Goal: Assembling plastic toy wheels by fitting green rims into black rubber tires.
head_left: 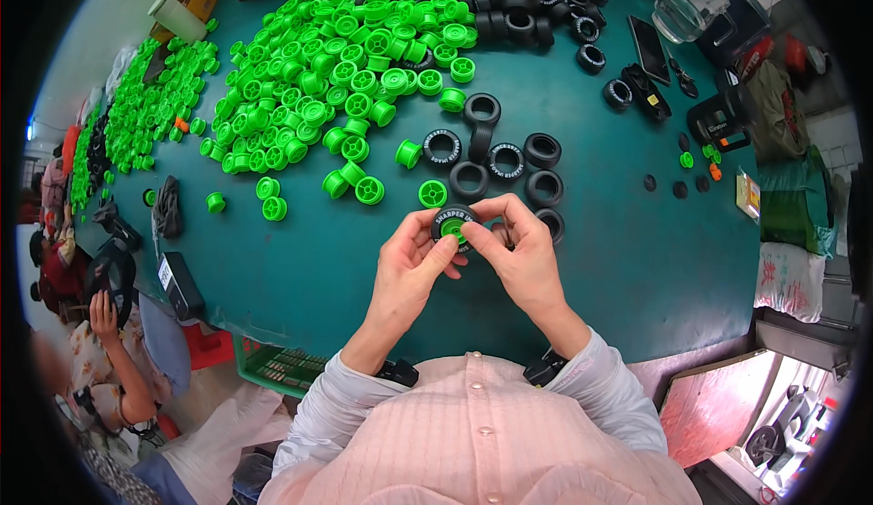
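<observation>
While the left hand (411,264) and right hand (518,255) pinch the wheel (452,224) together, its soft tyre likely yields; grip the rim.

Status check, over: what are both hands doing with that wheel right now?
Left hand and right hand both pinch one black tyre with a green hub inside. Loose black tyres just beyond. Nothing blocking.
</observation>
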Action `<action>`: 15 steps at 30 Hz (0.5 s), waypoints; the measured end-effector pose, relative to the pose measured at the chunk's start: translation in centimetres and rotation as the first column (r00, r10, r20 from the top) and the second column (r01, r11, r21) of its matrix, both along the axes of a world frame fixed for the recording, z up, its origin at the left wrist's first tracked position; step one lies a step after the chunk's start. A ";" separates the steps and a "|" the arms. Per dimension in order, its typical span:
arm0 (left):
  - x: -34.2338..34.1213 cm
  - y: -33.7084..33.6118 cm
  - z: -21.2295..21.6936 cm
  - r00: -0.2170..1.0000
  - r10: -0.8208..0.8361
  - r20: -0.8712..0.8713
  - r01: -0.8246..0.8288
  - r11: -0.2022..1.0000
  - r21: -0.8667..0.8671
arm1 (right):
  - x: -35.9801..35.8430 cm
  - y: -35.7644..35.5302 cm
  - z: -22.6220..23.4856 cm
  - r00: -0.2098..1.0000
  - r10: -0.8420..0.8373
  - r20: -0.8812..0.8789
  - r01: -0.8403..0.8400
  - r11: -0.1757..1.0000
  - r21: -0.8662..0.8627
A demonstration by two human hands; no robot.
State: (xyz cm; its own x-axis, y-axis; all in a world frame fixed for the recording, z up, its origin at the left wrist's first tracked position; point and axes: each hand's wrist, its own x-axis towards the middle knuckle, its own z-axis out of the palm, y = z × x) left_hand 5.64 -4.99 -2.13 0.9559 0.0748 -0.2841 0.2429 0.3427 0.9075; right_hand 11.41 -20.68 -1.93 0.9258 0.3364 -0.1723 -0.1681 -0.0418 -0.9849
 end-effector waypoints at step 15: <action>-0.4 -0.3 -0.5 0.997 0.080 0.003 -0.080 0.996 0.035 | -0.4 0.8 0.0 0.986 0.050 0.159 -0.037 0.996 -0.082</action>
